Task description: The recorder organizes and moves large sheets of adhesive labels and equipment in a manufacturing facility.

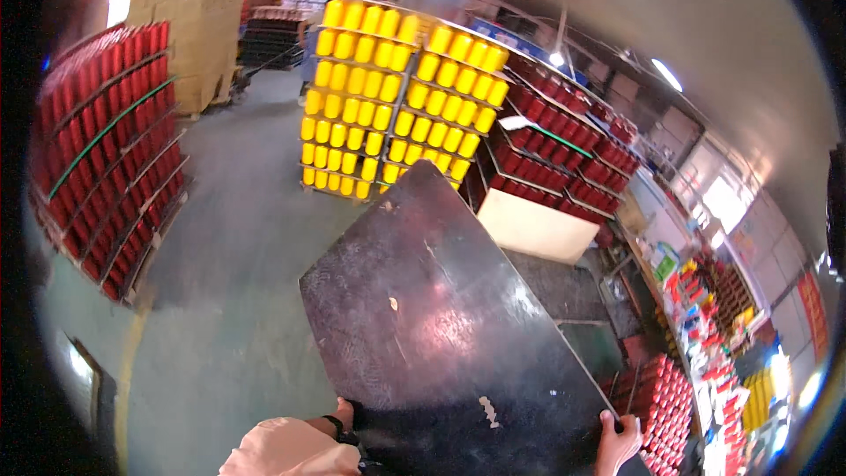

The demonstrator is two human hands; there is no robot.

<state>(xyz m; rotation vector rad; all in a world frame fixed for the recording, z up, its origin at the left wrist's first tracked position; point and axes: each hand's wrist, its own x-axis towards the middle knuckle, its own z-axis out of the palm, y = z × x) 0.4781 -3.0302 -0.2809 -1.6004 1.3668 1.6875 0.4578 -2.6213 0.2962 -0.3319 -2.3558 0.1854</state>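
A large dark board (pixel 423 300) with a worn, shiny surface and pale chipped spots stretches away from me, filling the middle of the view. My left hand (pixel 345 412), with a dark band at the wrist below a beige sleeve, grips its left edge; most of those fingers are hidden by the board. On the right edge, my right hand (pixel 619 442) is closed, fingers curled over the rim. The far corner of the board overlaps the bottom of a stack of yellow cylindrical containers (pixel 361 79).
Tiered dark red containers (pixel 106 141) stand at the left, and more red ones (pixel 546 141) behind a pale board (pixel 538 227). Tall cardboard boxes (pixel 189 26) rise at the back left. A cluttered workbench (pixel 696 344) runs along the right, near red cylinders (pixel 661 405). Green floor (pixel 229 238) shows left.
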